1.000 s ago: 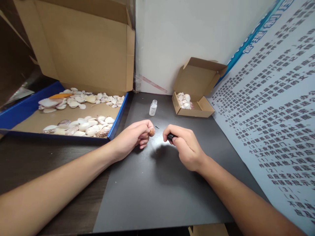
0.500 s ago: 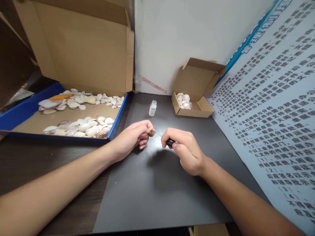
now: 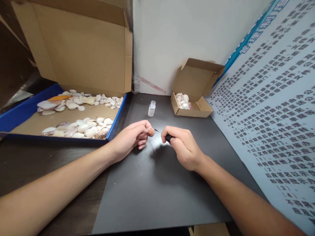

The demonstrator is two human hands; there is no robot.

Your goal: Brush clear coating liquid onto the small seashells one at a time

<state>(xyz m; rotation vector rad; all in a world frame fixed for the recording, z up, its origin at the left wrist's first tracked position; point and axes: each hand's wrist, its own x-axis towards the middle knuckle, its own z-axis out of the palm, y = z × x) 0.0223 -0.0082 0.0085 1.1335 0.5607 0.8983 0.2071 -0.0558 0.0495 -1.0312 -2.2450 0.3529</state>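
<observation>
Between the thumb and fingers of my left hand [image 3: 134, 136] is a small orange-brown seashell [image 3: 151, 132], its speckled side showing. My right hand [image 3: 183, 144] grips a black brush cap [image 3: 168, 138]. The thin dark brush tip [image 3: 156, 130] shows close to the shell's right edge; whether the two touch I cannot tell. Just beyond my hands an uncapped small clear bottle [image 3: 152, 108] with a label stands upright on the dark grey mat [image 3: 147, 196].
On the left, a blue-edged cardboard box [image 3: 117, 114] lies open, with many white and brown shells [image 3: 91, 131] in groups. A smaller open cardboard box [image 3: 194, 113] at the back right holds white shells [image 3: 182, 101]. A printed sheet [image 3: 278, 98] borders the right side.
The shell has turned to show more of its speckled orange face. My right hand has shifted slightly up and left with the cap, and the brush tip now shows more clearly.
</observation>
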